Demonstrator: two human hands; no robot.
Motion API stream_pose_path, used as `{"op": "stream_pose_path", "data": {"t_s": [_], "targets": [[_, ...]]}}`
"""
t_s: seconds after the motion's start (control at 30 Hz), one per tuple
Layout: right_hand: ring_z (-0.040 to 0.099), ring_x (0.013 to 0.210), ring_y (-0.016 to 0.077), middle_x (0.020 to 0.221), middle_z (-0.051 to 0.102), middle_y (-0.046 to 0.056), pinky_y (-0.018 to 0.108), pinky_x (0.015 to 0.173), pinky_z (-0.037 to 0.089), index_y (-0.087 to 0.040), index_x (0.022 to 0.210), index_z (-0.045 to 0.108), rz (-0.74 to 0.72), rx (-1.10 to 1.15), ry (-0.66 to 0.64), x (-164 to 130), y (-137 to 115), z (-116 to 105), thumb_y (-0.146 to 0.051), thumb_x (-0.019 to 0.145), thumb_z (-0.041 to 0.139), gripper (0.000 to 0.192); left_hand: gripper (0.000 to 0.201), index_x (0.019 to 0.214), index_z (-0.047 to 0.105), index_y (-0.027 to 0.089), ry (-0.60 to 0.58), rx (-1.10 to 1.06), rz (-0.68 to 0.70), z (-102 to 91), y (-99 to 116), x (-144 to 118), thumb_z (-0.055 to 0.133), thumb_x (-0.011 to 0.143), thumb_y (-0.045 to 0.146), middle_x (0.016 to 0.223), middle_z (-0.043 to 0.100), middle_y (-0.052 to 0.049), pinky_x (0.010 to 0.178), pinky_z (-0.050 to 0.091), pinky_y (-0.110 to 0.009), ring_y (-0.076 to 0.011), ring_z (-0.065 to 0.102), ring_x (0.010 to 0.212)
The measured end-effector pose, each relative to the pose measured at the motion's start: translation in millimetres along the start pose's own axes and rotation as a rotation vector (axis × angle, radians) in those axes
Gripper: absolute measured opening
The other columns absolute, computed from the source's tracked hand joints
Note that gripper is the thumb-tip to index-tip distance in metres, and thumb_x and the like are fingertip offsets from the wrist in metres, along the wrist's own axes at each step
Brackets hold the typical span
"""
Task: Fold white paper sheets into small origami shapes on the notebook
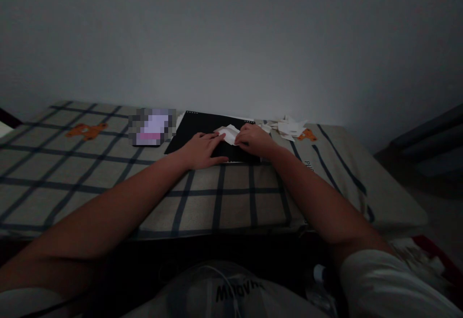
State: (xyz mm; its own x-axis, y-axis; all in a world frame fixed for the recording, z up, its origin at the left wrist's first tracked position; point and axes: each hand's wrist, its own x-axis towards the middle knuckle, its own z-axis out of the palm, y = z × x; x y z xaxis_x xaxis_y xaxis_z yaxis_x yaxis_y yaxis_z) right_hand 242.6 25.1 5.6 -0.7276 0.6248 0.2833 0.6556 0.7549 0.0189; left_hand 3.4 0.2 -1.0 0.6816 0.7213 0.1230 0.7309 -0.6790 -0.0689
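Note:
A small white piece of paper (228, 134), creased and partly folded, lies on a black notebook cover (200, 124). Fingers spread, my left hand (203, 150) rests on the black cover, its fingertips touching the paper's left edge. On the other side, my right hand (253, 139) pinches the paper's right edge between thumb and fingers. Part of that edge is hidden behind the fingers.
A tablecloth (202, 202) with dark blue lines covers the table against a grey wall (224, 43). A phone (154, 127), partly blurred, lies left of the notebook. Several white paper pieces (289, 127) are heaped to its right. A bottle (320, 284) stands below the table edge.

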Motion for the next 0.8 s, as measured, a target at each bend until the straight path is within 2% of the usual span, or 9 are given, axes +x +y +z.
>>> {"op": "stream_pose_path", "data": {"t_s": [0.47, 0.8], "targets": [[0.053, 0.1, 0.0234, 0.097, 0.072, 0.007, 0.036, 0.085, 0.037, -0.019, 0.096, 0.074, -0.049, 0.046, 0.007, -0.7, -1.3, 1.2, -0.021, 0.087, 0.053, 0.023, 0.089, 0.149, 0.028, 0.011, -0.059, -0.044, -0.065, -5.6, 5.8, 0.4, 0.036, 0.086, 0.073, 0.15, 0.039, -0.019, 0.109, 0.022, -0.041, -0.0309, 0.036, 0.138], [0.054, 0.101, 0.0233, 0.098, 0.072, 0.008, 0.036, 0.087, 0.039, -0.019, 0.096, 0.075, -0.075, 0.055, 0.023, -2.0, 0.1, 1.6, -0.021, 0.089, 0.052, 0.024, 0.083, 0.146, 0.033, 0.013, -0.054, -0.022, -0.018, -9.2, 8.1, -0.3, 0.038, 0.087, 0.071, 0.149, 0.04, -0.019, 0.107, 0.025, -0.043, -0.0298, 0.035, 0.138]]}}
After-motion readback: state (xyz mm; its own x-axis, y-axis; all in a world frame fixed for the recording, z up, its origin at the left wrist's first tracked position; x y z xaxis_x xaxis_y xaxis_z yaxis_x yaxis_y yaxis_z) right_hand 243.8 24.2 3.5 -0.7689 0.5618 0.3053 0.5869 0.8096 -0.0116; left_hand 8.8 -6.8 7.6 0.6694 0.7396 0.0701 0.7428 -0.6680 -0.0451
